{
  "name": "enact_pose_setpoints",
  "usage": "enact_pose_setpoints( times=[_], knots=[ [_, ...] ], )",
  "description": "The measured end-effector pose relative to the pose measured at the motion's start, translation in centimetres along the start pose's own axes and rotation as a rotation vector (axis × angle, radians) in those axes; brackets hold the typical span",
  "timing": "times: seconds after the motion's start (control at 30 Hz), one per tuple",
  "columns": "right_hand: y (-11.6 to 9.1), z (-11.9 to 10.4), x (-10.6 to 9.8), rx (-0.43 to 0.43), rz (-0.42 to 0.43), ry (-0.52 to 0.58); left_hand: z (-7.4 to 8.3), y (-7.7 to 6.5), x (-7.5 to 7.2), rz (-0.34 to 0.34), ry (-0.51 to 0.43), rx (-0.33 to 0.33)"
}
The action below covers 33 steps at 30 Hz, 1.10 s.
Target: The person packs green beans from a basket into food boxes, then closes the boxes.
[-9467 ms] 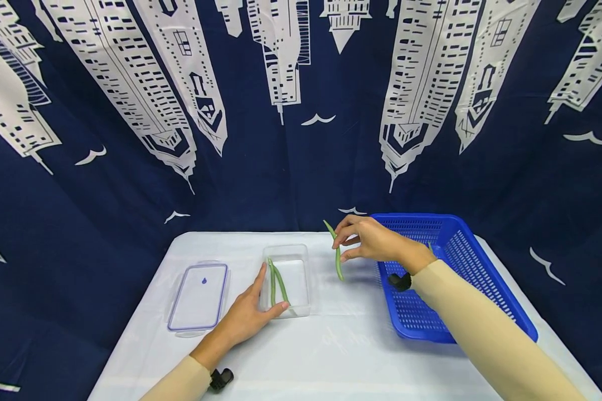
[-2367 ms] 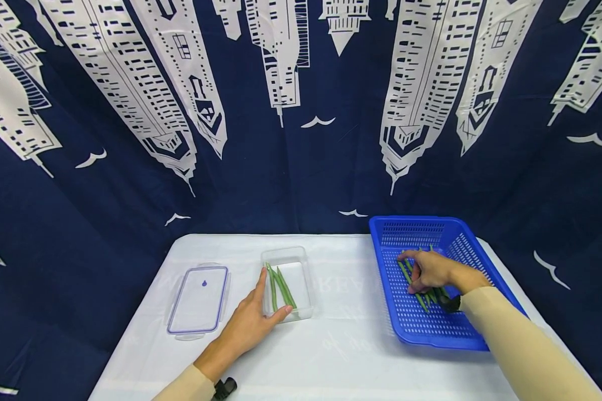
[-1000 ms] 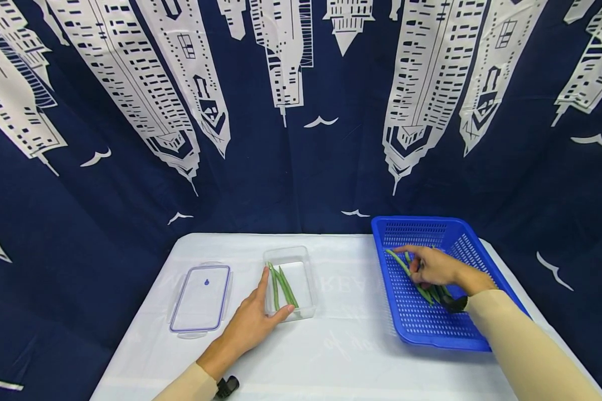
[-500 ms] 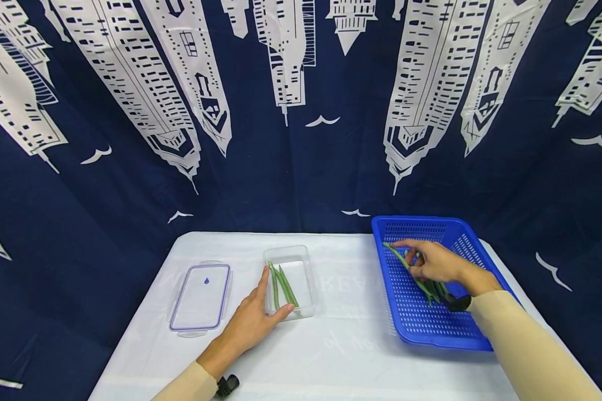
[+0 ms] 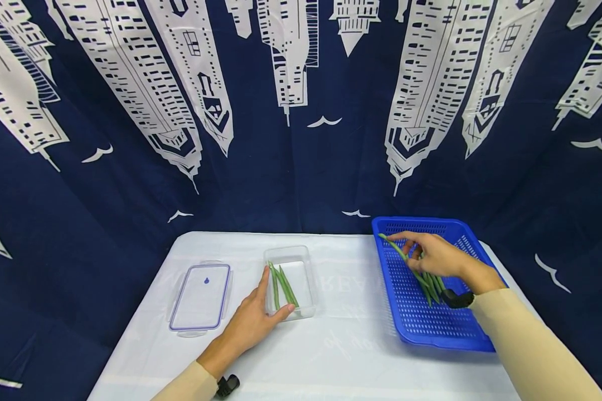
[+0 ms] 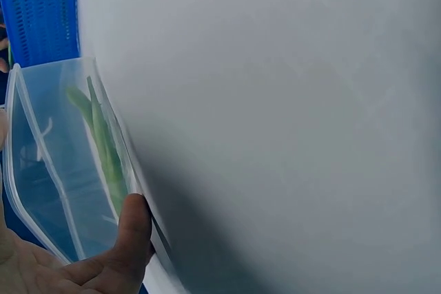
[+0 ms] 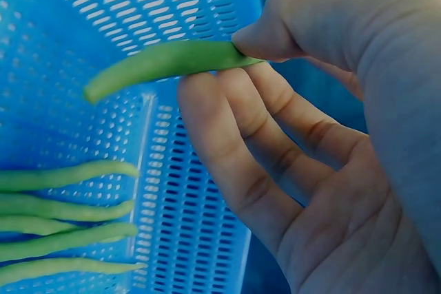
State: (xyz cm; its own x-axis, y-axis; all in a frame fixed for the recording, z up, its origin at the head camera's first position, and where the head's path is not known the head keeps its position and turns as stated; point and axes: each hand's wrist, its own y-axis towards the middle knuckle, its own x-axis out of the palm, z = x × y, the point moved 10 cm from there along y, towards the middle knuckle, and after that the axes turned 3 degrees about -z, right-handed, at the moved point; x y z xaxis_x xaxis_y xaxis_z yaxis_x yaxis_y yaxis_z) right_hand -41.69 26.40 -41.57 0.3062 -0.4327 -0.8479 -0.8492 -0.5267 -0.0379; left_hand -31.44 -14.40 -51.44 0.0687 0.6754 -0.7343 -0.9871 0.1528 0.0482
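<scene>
My right hand (image 5: pixel 438 256) pinches a green bean (image 5: pixel 393 247) between thumb and fingertips, above the left part of the blue plastic basket (image 5: pixel 406 328). In the right wrist view the held bean (image 7: pixel 165 60) points away from the fingers, with several loose green beans (image 7: pixel 65 242) lying below it in the basket. My left hand (image 5: pixel 251 317) rests against a clear plastic container (image 5: pixel 311 289), index finger straight along its left side and thumb at its near edge. Inside this container lie green beans (image 5: pixel 287 287), seen also through its wall (image 6: pixel 41 87) in the left wrist view.
A clear lid (image 5: pixel 198 303) with a blue-purple seal lies flat to the left of the container. Both containers stand on a white-covered table (image 5: pixel 351 312). Behind it hangs a dark blue curtain (image 5: pixel 291 184) with white building prints.
Over the last second my right hand has raised the bean from the pile, moving slightly up and left. Compared with the oldest frame, another bean lies in the clear container. My left hand has stayed there.
</scene>
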Motion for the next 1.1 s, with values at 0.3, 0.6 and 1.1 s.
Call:
enact_pose_setpoints(
  times=[0.3,0.6,1.1],
  knots=[
    [0.4,-2.1,0.3,0.006,0.002,-0.017,-0.7,-0.3,0.3,-0.019,-0.026,-0.021],
    [1.5,-5.4,0.2,-0.058,0.005,-0.040,-0.7,0.0,0.1,-0.013,-0.046,-0.004],
    [3.8,-9.1,2.3,-0.143,-0.031,-0.051,-0.2,-0.1,-0.3,-0.017,-0.070,-0.011]
  ],
)
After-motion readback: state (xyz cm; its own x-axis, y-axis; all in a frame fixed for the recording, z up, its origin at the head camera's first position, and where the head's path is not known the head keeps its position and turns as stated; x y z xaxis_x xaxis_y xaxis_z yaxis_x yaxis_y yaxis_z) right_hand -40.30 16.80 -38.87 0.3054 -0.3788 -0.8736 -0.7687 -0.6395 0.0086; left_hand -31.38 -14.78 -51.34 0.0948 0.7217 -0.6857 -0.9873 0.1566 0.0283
